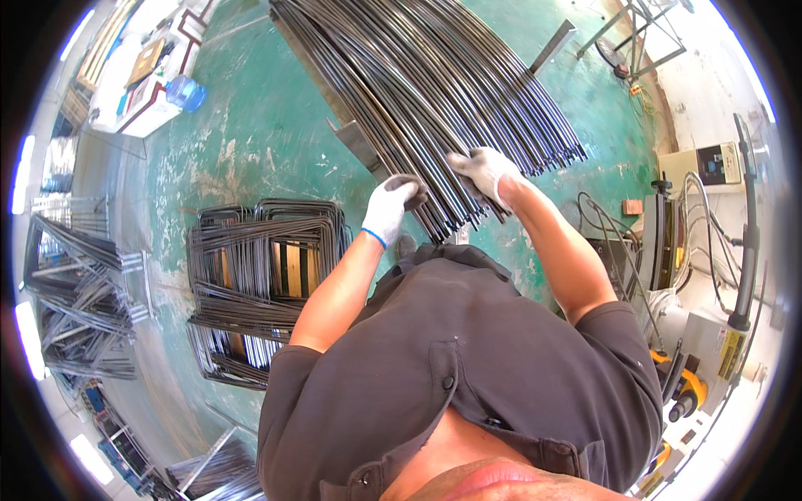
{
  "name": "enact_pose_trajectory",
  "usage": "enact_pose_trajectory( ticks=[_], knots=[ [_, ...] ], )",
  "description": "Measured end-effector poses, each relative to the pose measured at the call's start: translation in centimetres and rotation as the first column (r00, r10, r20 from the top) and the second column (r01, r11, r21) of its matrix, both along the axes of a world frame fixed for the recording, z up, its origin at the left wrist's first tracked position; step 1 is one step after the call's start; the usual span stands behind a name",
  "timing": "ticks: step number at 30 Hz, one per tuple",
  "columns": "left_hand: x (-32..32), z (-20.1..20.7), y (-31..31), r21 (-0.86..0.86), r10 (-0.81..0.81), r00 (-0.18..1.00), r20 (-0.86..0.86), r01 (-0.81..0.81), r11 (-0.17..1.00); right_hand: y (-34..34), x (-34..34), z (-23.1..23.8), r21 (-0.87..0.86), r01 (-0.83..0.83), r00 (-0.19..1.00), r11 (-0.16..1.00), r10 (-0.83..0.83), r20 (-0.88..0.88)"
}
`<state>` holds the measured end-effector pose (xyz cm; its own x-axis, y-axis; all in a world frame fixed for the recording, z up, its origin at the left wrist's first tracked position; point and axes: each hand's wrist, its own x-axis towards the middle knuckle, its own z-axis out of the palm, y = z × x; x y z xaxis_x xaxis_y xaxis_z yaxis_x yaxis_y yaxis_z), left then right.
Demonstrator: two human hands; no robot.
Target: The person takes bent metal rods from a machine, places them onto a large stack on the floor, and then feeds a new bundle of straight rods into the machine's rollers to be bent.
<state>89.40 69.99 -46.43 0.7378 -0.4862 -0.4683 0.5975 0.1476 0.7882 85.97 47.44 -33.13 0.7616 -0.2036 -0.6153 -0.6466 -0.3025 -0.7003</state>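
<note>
A wide layer of long, thin dark metal rods (393,92) stretches away from me, their near ends uneven close to my body. My left hand (389,209), in a white glove with a blue cuff edge, is closed at the left side of the near rods, its fingertips curled against the outermost ones. Further right, my right hand (487,171), also gloved in white, grips the right side of this near group, thumb on top and fingers partly hidden among the rods. A gap beside it parts the near group from the rods further right.
An angled metal plate (357,147) stands at the rods' left side, and a metal upright (553,48) at their right. Bent rectangular frames (267,242) are stacked on the green floor to my left. Cables and machinery (668,225) line the right wall. A white bench (138,104) stands far left.
</note>
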Motion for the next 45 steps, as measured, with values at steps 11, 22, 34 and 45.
enact_pose_trajectory(
  ticks=[11, 22, 34, 45],
  knots=[
    [4.3, -1.2, -7.1, -0.1, -0.019, 0.985, -0.171, 0.002, 0.995, -1.0, -9.8, -2.6, -0.488, -0.237, 0.969, 0.84, 0.168, -0.182],
    [1.8, -2.0, -6.3, 0.313, 0.191, 0.964, 0.183, -0.241, 0.919, -3.5, -11.8, -2.7, 0.65, 0.264, 0.961, 0.712, -0.25, -0.117],
    [3.9, 0.3, -6.7, -0.362, 0.002, 0.93, -0.367, -0.145, 0.921, -1.3, -10.0, -2.2, 0.035, -0.003, 0.986, 0.999, 0.008, -0.167],
    [12.4, 2.6, -11.7, -0.475, -0.047, 0.876, -0.48, -0.214, 0.854, -3.1, -40.4, 3.6, -0.702, -0.058, 0.923, 0.71, -0.23, -0.309]
  ],
)
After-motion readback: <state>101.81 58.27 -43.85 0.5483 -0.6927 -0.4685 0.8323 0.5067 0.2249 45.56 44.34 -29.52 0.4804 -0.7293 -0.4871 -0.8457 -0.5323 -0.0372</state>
